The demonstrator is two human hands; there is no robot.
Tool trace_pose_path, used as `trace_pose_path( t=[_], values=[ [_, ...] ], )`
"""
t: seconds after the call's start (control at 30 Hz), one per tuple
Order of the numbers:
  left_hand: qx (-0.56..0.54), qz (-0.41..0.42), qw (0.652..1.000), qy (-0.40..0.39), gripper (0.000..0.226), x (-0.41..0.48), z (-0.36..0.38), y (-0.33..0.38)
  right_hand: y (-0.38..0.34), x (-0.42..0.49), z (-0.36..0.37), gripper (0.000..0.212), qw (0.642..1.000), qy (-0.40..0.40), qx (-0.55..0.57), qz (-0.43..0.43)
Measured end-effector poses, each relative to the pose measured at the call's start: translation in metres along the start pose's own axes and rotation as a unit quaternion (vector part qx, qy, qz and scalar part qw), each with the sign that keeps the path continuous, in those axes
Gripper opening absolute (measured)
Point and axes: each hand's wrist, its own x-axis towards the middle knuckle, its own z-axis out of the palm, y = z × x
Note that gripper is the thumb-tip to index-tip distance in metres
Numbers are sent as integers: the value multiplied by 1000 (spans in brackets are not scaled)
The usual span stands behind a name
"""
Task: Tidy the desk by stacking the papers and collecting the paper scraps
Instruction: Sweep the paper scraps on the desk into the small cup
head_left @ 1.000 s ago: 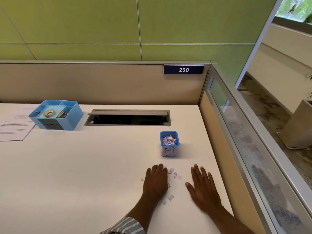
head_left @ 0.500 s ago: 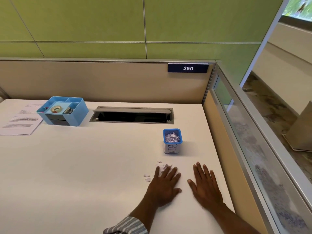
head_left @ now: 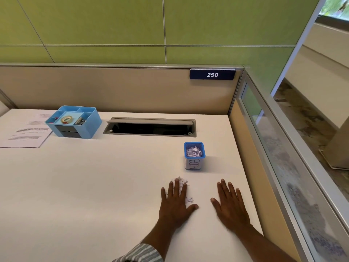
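- Two hands lie palm-down on the white tabletop (head_left: 94, 186), the left hand (head_left: 176, 203) just beside the right hand (head_left: 229, 207), a bare strip between them.
- Left fingers (head_left: 177, 188) are straight and slightly spread, pressing flat and gripping nothing. The paper scraps (head_left: 181, 181) sit bunched in a small white clump under and just past the middle fingertips, and a few more bits show in the crook between forefinger and thumb.
- Right fingers (head_left: 224, 188) are likewise straight and fanned, resting on bare surface and apart from any scrap.
- Straight beyond the clump, near but not touching it, stands the blue-rimmed bin (head_left: 194, 163), upright, with crumpled white bits filling its top.
- Far to the left a printed sheet (head_left: 24, 129) lies flat, its right edge tucked beside a blue organiser (head_left: 88, 127) that holds a tape roll (head_left: 66, 119); a grey cable slot (head_left: 150, 127) is set in the surface behind.
- Compared with half a second ago, the loose bits that lay left of the left hand are no longer scattered there; the scraps now form one tighter heap at the fingertips.
- Left fingers, then slanted toward the right hand, now point straight ahead at the bin.
- Right hand has kept its flat pose and place.
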Motion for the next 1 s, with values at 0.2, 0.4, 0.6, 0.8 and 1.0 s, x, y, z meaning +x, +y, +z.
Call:
trace_pose_path(
  t=[0.2, 0.4, 0.6, 0.8, 1.0],
  values=[
    [23, 8, 999, 43, 70, 3, -10, -4, -1, -1, -1, 103, 1000, -3, -6, 3],
    [-1, 14, 1000, 16, 80, 13, -18, -9, 0, -1, 0, 100, 1000, -8, -4, 1],
    [14, 94, 995, 9, 56, 20, -22, -9, 0, 0, 0, 97, 1000, -8, -8, 1],
    [7, 115, 990, 76, 37, 15, -26, -9, 0, 0, -1, 98, 1000, -4, 1, 2],
    [16, -4, 996, 91, 101, -2, -16, -18, -1, 1, -1, 101, 1000, -2, -4, 8]
  ],
)
